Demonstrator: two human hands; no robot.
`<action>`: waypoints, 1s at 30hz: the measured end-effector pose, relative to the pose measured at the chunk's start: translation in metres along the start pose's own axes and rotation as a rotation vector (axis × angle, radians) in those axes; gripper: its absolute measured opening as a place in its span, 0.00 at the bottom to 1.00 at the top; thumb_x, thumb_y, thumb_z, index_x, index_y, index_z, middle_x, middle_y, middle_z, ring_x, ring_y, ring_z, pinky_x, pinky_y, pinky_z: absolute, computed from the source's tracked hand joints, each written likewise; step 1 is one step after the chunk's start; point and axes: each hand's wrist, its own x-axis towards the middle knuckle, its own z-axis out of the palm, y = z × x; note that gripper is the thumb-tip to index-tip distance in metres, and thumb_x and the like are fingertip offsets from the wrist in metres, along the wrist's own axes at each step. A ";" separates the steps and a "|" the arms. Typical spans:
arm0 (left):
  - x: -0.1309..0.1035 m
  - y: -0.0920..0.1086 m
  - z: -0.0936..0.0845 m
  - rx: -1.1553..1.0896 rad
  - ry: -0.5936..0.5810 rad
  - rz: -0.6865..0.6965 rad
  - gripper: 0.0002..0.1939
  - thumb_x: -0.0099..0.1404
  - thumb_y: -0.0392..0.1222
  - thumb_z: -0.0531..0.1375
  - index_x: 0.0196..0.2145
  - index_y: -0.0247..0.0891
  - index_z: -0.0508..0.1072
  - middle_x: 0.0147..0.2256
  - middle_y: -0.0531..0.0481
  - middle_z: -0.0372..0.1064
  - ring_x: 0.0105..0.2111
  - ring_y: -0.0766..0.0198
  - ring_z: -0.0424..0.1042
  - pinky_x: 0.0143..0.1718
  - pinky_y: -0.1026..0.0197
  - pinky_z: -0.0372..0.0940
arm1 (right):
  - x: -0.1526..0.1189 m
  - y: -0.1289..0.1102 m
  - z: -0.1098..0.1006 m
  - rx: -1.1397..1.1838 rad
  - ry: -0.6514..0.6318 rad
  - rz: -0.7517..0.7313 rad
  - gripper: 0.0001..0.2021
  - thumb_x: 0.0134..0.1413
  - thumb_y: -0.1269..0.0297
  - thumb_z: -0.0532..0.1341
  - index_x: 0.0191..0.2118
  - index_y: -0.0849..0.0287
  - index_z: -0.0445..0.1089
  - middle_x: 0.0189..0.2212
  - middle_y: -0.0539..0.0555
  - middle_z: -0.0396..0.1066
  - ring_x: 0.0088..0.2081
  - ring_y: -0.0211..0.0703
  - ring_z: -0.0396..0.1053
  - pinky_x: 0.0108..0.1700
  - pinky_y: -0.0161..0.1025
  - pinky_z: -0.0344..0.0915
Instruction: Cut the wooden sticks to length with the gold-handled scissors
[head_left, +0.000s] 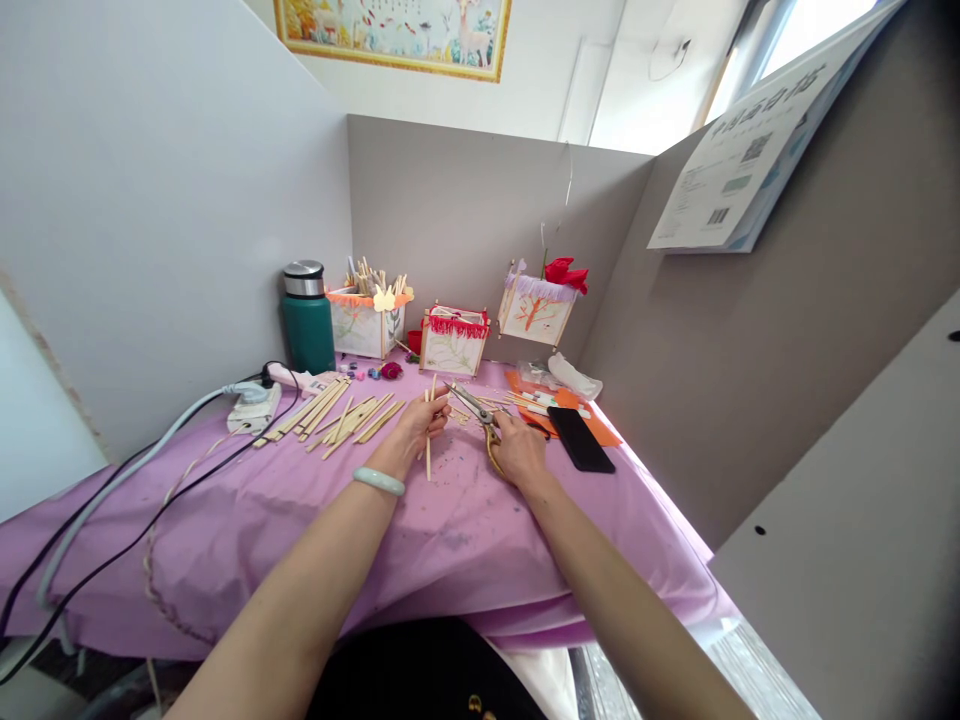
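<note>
My left hand (424,425), with a pale bangle (379,481) on its wrist, is closed around thin wooden sticks (428,462) that stand nearly upright. In my right hand (521,450) is a pair of scissors (492,445) with gold-coloured handles, its blades pointing up and left toward the fingers of my left hand. Whether the blades touch a stick I cannot tell. Small cut bits of stick (461,413) lie on the cloth behind the blades. A pile of flat wooden sticks (341,422) is spread out to the left of my left hand.
A purple cloth (450,540) covers the table. At the back stand a green bottle (309,325), a stick-filled box (364,330) and a red-fringed box (454,350); a lantern-like box (536,312) hangs right. A phone (580,440) lies right, a power strip (253,408) with cables left.
</note>
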 end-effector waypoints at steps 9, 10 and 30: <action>-0.004 0.001 0.001 0.000 -0.026 -0.004 0.21 0.62 0.31 0.57 0.53 0.35 0.67 0.19 0.60 0.58 0.10 0.78 0.44 0.12 0.72 0.36 | 0.001 0.002 0.000 0.029 -0.025 0.022 0.16 0.65 0.54 0.50 0.47 0.52 0.71 0.37 0.54 0.77 0.40 0.46 0.74 0.38 0.36 0.59; -0.004 0.002 0.002 -0.013 -0.021 -0.005 0.21 0.62 0.31 0.57 0.53 0.36 0.67 0.19 0.60 0.58 0.10 0.78 0.44 0.12 0.72 0.36 | 0.001 0.002 0.001 0.032 -0.021 0.024 0.16 0.65 0.54 0.50 0.49 0.53 0.71 0.39 0.54 0.77 0.41 0.45 0.74 0.38 0.36 0.59; -0.003 0.003 0.000 -0.061 -0.033 -0.029 0.08 0.62 0.32 0.57 0.39 0.38 0.64 0.19 0.61 0.56 0.09 0.78 0.43 0.12 0.72 0.34 | 0.000 0.001 -0.001 -0.008 -0.010 -0.009 0.17 0.66 0.55 0.50 0.53 0.53 0.68 0.43 0.56 0.75 0.42 0.47 0.72 0.43 0.39 0.60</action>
